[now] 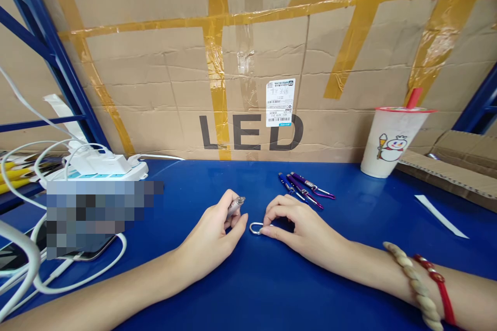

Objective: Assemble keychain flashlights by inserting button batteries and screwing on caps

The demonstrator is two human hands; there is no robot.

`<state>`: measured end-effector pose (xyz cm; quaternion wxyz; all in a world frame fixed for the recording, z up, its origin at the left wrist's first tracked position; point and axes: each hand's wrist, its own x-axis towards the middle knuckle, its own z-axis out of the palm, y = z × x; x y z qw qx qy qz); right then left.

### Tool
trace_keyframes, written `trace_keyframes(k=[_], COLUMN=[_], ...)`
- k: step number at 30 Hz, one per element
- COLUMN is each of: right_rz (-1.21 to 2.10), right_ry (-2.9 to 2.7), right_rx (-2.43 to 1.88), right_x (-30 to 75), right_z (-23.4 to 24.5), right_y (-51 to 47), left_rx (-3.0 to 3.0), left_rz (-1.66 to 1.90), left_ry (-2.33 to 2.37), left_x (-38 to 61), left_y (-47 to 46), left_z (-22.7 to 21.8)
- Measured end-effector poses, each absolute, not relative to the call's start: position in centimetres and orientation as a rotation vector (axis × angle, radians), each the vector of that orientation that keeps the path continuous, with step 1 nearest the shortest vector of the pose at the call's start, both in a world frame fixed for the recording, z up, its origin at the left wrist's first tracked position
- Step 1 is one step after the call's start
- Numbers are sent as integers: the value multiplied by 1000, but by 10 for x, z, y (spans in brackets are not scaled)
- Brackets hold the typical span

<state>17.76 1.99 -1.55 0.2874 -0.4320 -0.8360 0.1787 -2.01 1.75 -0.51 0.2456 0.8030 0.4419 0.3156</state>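
My left hand (215,235) is closed around a small silver metal cylinder (235,207), whose tip points up and to the right. Much of the cylinder is hidden by my fingers. Just to its right, my right hand (289,220) pinches a silver wire loop (255,227) like a carabiner clip between thumb and fingertips, low over the blue table (248,289). A gap separates the loop from the cylinder. Beyond my right hand lie several slim blue and purple metal pieces (305,189) with loop-shaped ends.
A large taped cardboard box (174,88) marked LED stands across the back. At right are a milky drink cup (392,142) with a red straw, a white strip (441,217) and an open carton (446,173). White cables (120,253) and a power strip (132,169) occupy the left.
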Motion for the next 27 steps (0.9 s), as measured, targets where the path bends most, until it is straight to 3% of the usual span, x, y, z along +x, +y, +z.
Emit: trace_keyframes(k=[12,27], right_rz=[457,303], right_ry=[-2219,-2421], right_rx=[-1014,-848], right_x=[176,178], right_z=[-14,-15], right_y=[15,10], left_rx=[2294,2302], left_rz=[664,783], left_ry=[1043,1048], left_x=[-24,-24], left_y=[14,16], left_z=[-3,-5])
